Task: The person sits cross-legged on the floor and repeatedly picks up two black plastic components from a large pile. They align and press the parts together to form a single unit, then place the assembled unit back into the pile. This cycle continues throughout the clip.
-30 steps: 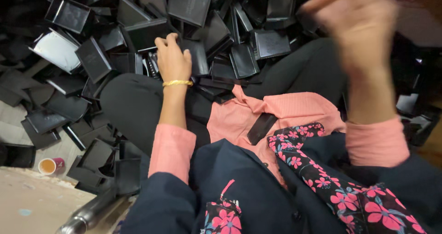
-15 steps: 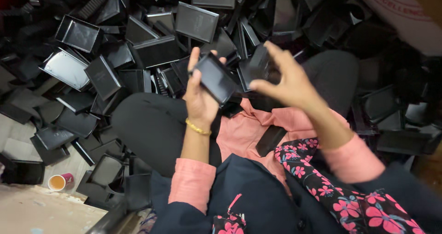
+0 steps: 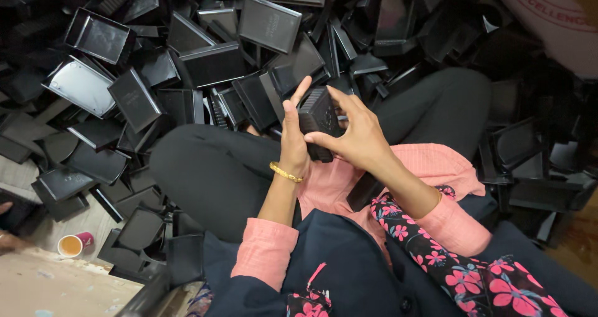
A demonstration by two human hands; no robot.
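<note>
Head view: left hand (image 3: pixel 294 144), right hand (image 3: pixel 358 139) clasp black tray (image 3: pixel 319 114); tray heap (image 3: pixel 187 74) covers floor (image 3: pixel 50 292).

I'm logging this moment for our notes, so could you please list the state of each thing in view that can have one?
Left hand: closed around the black part.
Right hand: fingers gripping the black part.
Black part: held up between both hands, above the lap.
Heap of black trays: loose, jumbled, tilted every way.
Small cup: upright, filled with brown drink.

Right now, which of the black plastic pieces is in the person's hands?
The ribbed black piece gripped between the left hand and right hand above the lap; others lie piled.
</note>
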